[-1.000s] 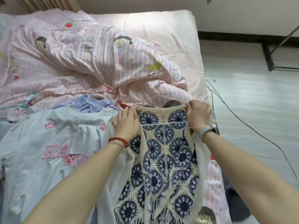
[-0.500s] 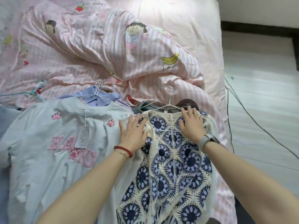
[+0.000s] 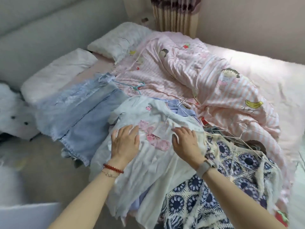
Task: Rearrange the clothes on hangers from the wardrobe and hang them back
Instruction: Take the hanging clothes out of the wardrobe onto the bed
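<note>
Both your hands have left the crochet top (image 3: 237, 176) and moved left onto the white paw-print shirt (image 3: 148, 156). It lies flat on the bed (image 3: 267, 75), long axis 7 to 1 o'clock, collar at 1. Left hand (image 3: 125, 144) and right hand (image 3: 186, 142) press it, fingers (image 3: 132, 129) straight, apart, gripping nothing. The shirt's hanger isn't visible.

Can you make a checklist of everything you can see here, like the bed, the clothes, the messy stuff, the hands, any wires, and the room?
Surface: bed, pink striped quilt bunched up.
Job's things: white paw-print top, crochet top, denim piece, all lying flat; wire hanger in the crochet top.
Clutter: two pillows, plush toy.
Hands: left hand and right hand flat on the white top.
Cables: nothing seen.
Surroundings: curtain, wall.
</note>
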Motion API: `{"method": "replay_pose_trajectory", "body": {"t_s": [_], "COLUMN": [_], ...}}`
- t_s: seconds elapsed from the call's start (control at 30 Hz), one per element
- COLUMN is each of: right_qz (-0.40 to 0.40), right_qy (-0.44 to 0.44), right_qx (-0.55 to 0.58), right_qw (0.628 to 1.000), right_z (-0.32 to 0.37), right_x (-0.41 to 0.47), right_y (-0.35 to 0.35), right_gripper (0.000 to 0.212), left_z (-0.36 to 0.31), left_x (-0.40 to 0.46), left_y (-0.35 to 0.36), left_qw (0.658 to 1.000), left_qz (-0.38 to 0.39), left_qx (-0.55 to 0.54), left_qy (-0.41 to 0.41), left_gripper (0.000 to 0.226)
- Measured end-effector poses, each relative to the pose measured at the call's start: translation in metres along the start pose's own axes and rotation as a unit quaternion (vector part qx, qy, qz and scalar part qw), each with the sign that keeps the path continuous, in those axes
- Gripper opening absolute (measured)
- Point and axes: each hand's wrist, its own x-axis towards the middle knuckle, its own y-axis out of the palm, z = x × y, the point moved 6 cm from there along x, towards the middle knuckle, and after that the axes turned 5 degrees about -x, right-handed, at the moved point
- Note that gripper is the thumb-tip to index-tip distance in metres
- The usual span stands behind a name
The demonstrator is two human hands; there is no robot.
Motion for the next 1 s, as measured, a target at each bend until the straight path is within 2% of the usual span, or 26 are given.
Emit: {"method": "replay_pose_trajectory", "body": {"t_s": [0.1, 0.2, 0.27, 0.37, 0.5, 0.7, 0.8, 0.83, 1.0], "right_qz": [0.02, 0.06, 0.088, 0.131, 0.176, 0.269, 0.296, 0.307, 0.371], "right_qy": [-0.109, -0.22, -0.308, -0.407, -0.519, -0.645, -0.687, -0.698, -0.723], "right_qx": [0.016, 0.03, 0.026, -0.002, 0.036, 0.049, 0.088, 0.095, 0.129], "right_qw": [0.994, 0.973, 0.947, 0.904, 0.835, 0.713, 0.658, 0.64, 0.569], "right_z": [0.105, 0.218, 0.308, 0.409, 0.537, 0.664, 0.715, 0.73, 0.81], "right_x": [-0.007, -0.036, -0.071, -0.119, -0.22, -0.373, -0.439, -0.459, -0.547], "right_y": [0.021, 0.051, 0.073, 0.105, 0.149, 0.195, 0.205, 0.209, 0.222], "right_gripper": [0.04, 0.037, 0.031, 0.042, 0.045, 0.06, 0.078, 0.077, 0.038], "left_z": [0.083, 0.163, 0.218, 0.273, 0.328, 0.344, 0.336, 0.333, 0.333], "left_x": [-0.064, -0.152, -0.229, -0.324, -0.472, -0.668, -0.732, -0.748, -0.804], "left_y": [-0.059, -0.116, -0.159, -0.205, -0.259, -0.317, -0.35, -0.359, -0.401], "left_qw": [0.993, 0.972, 0.946, 0.903, 0.834, 0.709, 0.655, 0.639, 0.583], "left_qz": [-0.059, -0.117, -0.152, -0.183, -0.197, -0.252, -0.285, -0.292, -0.312], "left_qx": [0.005, 0.03, 0.058, 0.092, 0.161, 0.23, 0.264, 0.278, 0.343], "left_qy": [-0.1, -0.203, -0.281, -0.377, -0.49, -0.616, -0.649, -0.655, -0.667], "left_gripper": [0.043, 0.045, 0.044, 0.038, 0.047, 0.037, 0.043, 0.045, 0.046]}}
